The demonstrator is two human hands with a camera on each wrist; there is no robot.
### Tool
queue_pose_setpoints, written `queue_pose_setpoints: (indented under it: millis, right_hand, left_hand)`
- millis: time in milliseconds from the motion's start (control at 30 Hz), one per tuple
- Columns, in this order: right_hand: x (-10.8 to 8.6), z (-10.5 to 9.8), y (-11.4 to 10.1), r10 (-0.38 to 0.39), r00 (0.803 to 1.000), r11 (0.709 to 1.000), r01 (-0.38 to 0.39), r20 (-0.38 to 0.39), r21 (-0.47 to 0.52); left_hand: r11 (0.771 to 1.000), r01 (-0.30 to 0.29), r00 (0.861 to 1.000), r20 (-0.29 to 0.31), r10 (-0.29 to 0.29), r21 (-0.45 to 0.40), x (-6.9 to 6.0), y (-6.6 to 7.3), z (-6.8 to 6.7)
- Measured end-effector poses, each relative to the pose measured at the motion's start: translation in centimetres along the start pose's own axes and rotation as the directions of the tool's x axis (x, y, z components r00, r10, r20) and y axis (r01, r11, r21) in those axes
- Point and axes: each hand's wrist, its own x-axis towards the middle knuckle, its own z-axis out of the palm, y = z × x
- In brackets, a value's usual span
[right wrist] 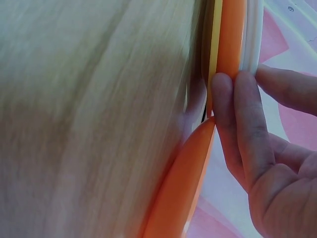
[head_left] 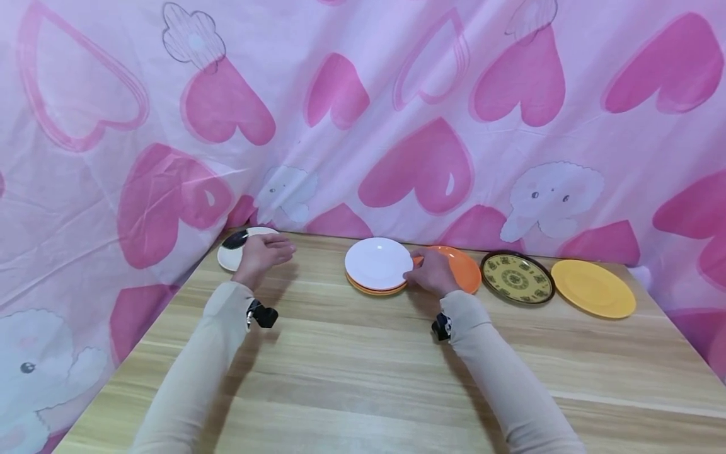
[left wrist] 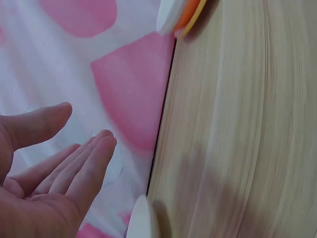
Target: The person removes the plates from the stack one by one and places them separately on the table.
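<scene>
A stack of plates stands at the back middle of the table, with a white plate (head_left: 379, 263) on top and orange and yellow rims (right wrist: 231, 39) below it. The fingertips of my right hand (head_left: 432, 272) touch the stack's right edge, the fingers nearly straight along the rims. Partly behind that hand lies an orange plate (head_left: 460, 270). Above a black-and-white plate (head_left: 231, 257) at the back left, my left hand (head_left: 263, 257) hovers with fingers extended and thumb apart. Nothing is in its grasp in the left wrist view.
To the right along the back edge lie a dark-rimmed patterned plate (head_left: 517, 279) and a yellow plate (head_left: 593, 288). A pink heart-print cloth (head_left: 414, 167) hangs behind and beside the wooden table (head_left: 351, 378).
</scene>
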Motion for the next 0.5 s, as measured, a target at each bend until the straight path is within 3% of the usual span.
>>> queue_pose_setpoints:
  millis: [300, 500]
  right_hand:
    - [0.0, -0.1, -0.4, 0.013, 1.0, 1.0, -0.013, 0.012, -0.008]
    - [-0.2, -0.1, -0.2, 0.029, 0.999, 0.999, -0.029, 0.017, -0.012]
  left_hand:
    - [0.999, 0.019, 0.994, 0.113, -0.013, -0.051, 0.3, -0.2, 3.0]
    - [0.998, 0.03, 0.975, 0.224, -0.018, -0.051, 0.5, -0.9, 4.5]
